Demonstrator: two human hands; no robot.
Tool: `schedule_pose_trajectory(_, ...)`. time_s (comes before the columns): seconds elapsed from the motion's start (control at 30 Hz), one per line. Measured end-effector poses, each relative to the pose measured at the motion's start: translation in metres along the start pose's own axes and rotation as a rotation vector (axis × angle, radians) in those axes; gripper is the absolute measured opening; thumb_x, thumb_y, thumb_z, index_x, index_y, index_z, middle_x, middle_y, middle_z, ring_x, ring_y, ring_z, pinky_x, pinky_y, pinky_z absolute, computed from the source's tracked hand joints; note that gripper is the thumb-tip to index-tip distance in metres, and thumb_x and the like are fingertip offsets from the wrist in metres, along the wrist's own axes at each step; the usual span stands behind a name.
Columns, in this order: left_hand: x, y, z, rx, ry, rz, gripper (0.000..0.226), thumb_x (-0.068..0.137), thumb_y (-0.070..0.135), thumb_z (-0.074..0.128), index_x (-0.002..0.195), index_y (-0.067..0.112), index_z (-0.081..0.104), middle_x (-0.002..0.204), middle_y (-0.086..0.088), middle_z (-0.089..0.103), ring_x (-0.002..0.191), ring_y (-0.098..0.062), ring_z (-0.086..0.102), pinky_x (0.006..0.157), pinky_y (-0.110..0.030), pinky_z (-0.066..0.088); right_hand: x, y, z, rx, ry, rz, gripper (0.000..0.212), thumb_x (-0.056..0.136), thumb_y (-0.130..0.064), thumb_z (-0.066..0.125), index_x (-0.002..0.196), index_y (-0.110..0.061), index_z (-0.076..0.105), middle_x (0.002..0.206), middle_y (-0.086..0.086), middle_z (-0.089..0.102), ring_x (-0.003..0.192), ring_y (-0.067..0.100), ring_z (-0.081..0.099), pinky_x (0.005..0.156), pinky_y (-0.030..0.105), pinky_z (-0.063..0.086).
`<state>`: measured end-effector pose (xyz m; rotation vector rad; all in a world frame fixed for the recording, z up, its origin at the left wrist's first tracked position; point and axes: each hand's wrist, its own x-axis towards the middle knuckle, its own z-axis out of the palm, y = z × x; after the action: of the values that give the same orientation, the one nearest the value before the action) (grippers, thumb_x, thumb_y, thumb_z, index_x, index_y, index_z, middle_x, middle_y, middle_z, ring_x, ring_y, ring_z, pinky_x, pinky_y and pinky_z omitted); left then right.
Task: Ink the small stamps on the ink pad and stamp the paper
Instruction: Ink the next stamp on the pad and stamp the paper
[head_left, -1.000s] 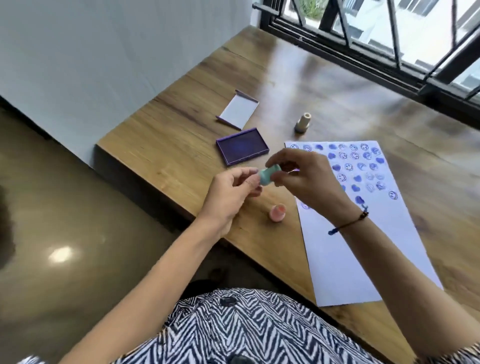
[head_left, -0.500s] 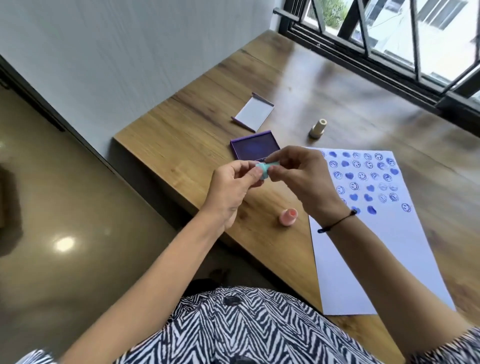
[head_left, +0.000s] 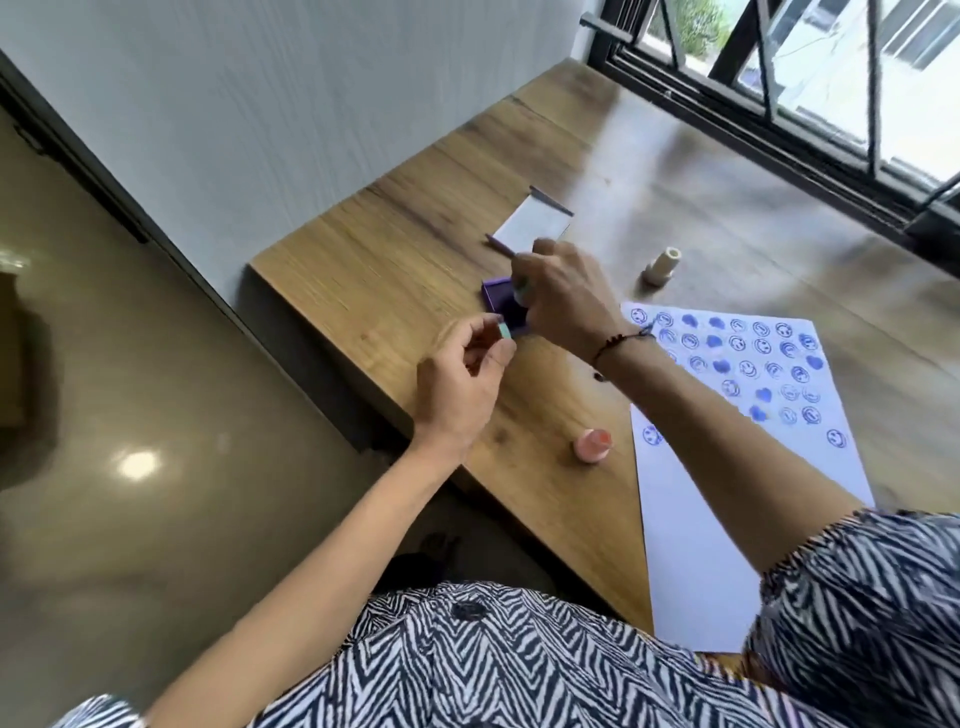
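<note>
We are looking down at a wooden tabletop (head_left: 395, 270) where the right hand (head_left: 563, 299) is closing its fingers around a small teal stamp (head_left: 521, 291) and holding it upright over the purple ink pad (head_left: 497, 300); whether the stamp's face is touching the pad we cannot tell, as the hand is hiding much of both. The left hand (head_left: 465, 379) is hovering near the tabletop's edge, pinching a small teal cap (head_left: 505, 331) between thumb and fingertips, its other fingers curling loosely. The ink pad's lid (head_left: 532, 228) is lying open-side up just beyond the pad, white inside with a purple rim. A cream stamp (head_left: 661, 266) is standing well apart to the right, and a pink stamp (head_left: 593, 445) is sitting just beside the white paper (head_left: 696, 545). The far part of the paper is carrying rows of blue smiley faces and hearts, while the near part is blank.
</note>
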<state>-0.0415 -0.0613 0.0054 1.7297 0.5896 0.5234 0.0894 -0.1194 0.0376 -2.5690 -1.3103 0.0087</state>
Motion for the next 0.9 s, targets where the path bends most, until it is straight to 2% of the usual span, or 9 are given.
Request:
schedule_pose_trajectory(0.13,0.000,0.003,0.003,0.169,-0.003,0.144,0.025,0.081,0.018,0.062,0.104,0.008,0.060,0.102,-0.011,0.062,0.093,-0.023,0.058,0.083,-0.035,0.050,0.014,0.005,-0.012,0.028,-0.046,-0.001,0.014,0.072,-0.002,0.056,0.080,-0.005,0.067,0.090,0.018,0.066,0.082,0.035,0.059,0.059,0.034,0.038)
schedule_pose_trajectory(0.23,0.001,0.001,0.002,0.184,0.018,0.163,0.025,0.082,0.017,0.062,0.104,0.007,0.060,0.103,-0.013,0.062,0.092,-0.018,0.057,0.081,-0.025,0.046,0.017,0.008,-0.016,0.047,0.047,-0.027,0.014,0.069,0.001,0.056,0.076,-0.004,0.068,0.085,0.019,0.066,0.079,0.034,0.061,0.057,0.031,0.037)
schedule_pose_trajectory(0.33,0.002,0.000,0.002,0.184,0.010,0.143,0.026,0.082,0.017,0.061,0.106,0.009,0.059,0.106,-0.010,0.061,0.094,-0.014,0.055,0.081,-0.023,0.046,0.005,0.003,-0.004,-0.017,-0.064,-0.050,0.011,0.071,-0.001,0.056,0.080,-0.003,0.062,0.090,0.018,0.061,0.075,0.035,0.057,0.058,0.035,0.044)
schedule_pose_trajectory(0.43,0.001,0.000,0.002,0.181,0.002,0.137,0.026,0.081,0.017,0.061,0.106,0.009,0.059,0.106,-0.010,0.061,0.094,-0.016,0.056,0.082,-0.024,0.047,0.013,0.008,-0.011,0.040,-0.071,-0.023,0.014,0.070,0.000,0.056,0.079,-0.003,0.066,0.090,0.019,0.063,0.080,0.035,0.059,0.060,0.035,0.041)
schedule_pose_trajectory(0.53,0.002,-0.001,0.001,0.175,0.006,0.152,0.025,0.081,0.018,0.062,0.104,0.008,0.059,0.103,-0.011,0.062,0.094,-0.020,0.057,0.083,-0.028,0.048,0.012,0.012,-0.013,0.109,0.044,-0.002,0.016,0.070,0.003,0.054,0.078,-0.002,0.067,0.087,0.021,0.064,0.076,0.036,0.059,0.059,0.034,0.040)
schedule_pose_trajectory(0.7,0.000,-0.001,0.002,0.166,0.002,0.130,0.025,0.080,0.014,0.062,0.104,0.008,0.060,0.103,-0.012,0.062,0.094,-0.023,0.059,0.085,-0.042,0.051,0.010,0.007,-0.011,0.022,-0.099,-0.010,0.015,0.073,0.000,0.055,0.084,-0.004,0.065,0.095,0.018,0.062,0.084,0.034,0.056,0.060,0.032,0.034)
schedule_pose_trajectory(0.77,0.000,0.000,0.002,0.170,-0.005,0.142,0.024,0.081,0.016,0.062,0.104,0.008,0.059,0.103,-0.012,0.061,0.093,-0.023,0.059,0.085,-0.041,0.052,0.016,0.009,-0.018,0.037,-0.044,-0.024,0.017,0.071,0.002,0.054,0.080,-0.004,0.067,0.092,0.019,0.064,0.086,0.034,0.058,0.059,0.028,0.029)
schedule_pose_trajectory(0.83,0.002,-0.001,0.002,0.170,0.005,0.138,0.025,0.081,0.016,0.062,0.104,0.007,0.060,0.103,-0.012,0.061,0.093,-0.022,0.059,0.085,-0.040,0.052,0.014,0.008,-0.013,0.038,0.002,-0.011,0.016,0.071,0.002,0.054,0.082,-0.002,0.065,0.094,0.020,0.062,0.085,0.036,0.057,0.059,0.032,0.032)
schedule_pose_trajectory(0.9,0.002,-0.001,0.003,0.159,0.002,0.126,0.025,0.081,0.014,0.061,0.105,0.009,0.059,0.104,-0.011,0.061,0.094,-0.021,0.059,0.086,-0.039,0.052,0.004,0.003,-0.003,0.004,-0.069,-0.001,0.015,0.073,0.000,0.054,0.085,0.001,0.062,0.097,0.020,0.059,0.084,0.036,0.056,0.063,0.039,0.038)
